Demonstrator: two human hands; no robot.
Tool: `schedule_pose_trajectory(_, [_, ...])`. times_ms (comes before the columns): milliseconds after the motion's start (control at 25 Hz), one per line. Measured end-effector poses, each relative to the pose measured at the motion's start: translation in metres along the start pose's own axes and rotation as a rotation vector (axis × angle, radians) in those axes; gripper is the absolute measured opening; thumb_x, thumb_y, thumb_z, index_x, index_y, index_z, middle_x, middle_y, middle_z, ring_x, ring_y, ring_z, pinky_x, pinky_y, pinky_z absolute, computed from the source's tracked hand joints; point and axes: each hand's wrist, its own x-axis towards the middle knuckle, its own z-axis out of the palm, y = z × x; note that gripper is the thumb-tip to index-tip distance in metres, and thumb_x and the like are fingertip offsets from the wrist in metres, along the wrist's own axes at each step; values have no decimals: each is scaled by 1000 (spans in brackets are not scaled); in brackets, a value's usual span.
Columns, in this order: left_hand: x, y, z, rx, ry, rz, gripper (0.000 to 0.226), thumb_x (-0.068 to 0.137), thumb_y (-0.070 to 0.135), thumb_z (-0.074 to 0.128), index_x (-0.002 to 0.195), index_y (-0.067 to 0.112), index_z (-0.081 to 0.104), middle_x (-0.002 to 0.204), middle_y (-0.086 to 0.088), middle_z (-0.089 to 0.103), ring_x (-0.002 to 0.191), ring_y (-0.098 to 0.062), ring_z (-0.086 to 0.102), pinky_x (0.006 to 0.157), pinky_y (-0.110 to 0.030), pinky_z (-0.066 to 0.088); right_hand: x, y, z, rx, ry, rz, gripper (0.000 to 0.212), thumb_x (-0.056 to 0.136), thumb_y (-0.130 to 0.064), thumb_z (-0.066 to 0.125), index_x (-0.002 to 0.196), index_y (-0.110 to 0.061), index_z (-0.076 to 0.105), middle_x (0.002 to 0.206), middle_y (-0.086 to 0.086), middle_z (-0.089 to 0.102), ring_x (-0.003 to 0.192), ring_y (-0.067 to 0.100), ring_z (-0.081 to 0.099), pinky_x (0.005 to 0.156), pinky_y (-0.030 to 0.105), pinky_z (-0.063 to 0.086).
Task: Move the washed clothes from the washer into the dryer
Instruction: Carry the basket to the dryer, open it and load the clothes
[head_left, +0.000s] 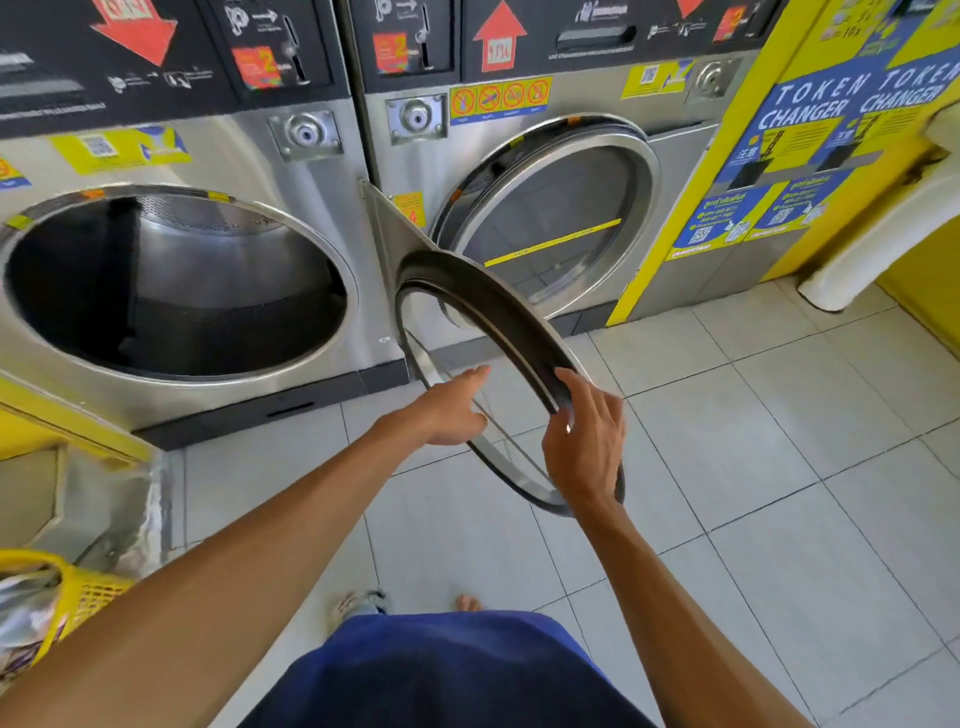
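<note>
Two steel front-loading machines stand side by side. The left machine's drum (176, 291) gapes open and dark, with a dark shape of cloth inside. Its round glass door (498, 332) swings out toward me, hinged between the machines. My right hand (587, 441) holds the door's outer rim, fingers over the black seal. My left hand (452, 405) reaches at the door's inner side with fingers stretched out, holding nothing. The right machine's door (556, 208) is closed. A yellow basket (78, 592) with bagged items sits at the lower left.
A yellow and blue token changer panel (779, 171) stands right of the machines. A white curved fixture (893, 223) juts in at the far right. Pale floor tiles (779, 467) spread in front. My blue shorts and feet show at the bottom.
</note>
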Motion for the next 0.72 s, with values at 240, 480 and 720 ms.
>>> schedule_pose_trajectory(240, [-62, -96, -4, -227, 128, -270, 74, 93, 20, 49, 154, 36, 10, 160, -6, 25, 137, -28, 41, 96, -30, 39, -27, -66, 71, 28, -477, -212, 38, 96, -7, 51, 128, -25, 58, 132, -1, 64, 121, 20, 58, 102, 37, 51])
schedule_pose_trajectory(480, [-145, -205, -24, -366, 365, -467, 69, 95, 17, 52, 153, 31, 17, 160, -2, 26, 141, -29, 36, 106, -38, 39, -78, -169, 155, 11, -753, -440, 41, 99, -11, 49, 135, -27, 53, 139, -2, 58, 129, 18, 52, 104, 32, 44])
schedule_pose_trajectory(720, [-245, -331, -43, -562, 510, -608, 67, 91, 16, 52, 152, 26, 26, 155, -3, 36, 138, -25, 41, 105, -30, 40, -147, -282, 241, 7, -952, -672, 39, 99, -15, 51, 136, -27, 52, 139, 1, 59, 127, 22, 55, 106, 38, 49])
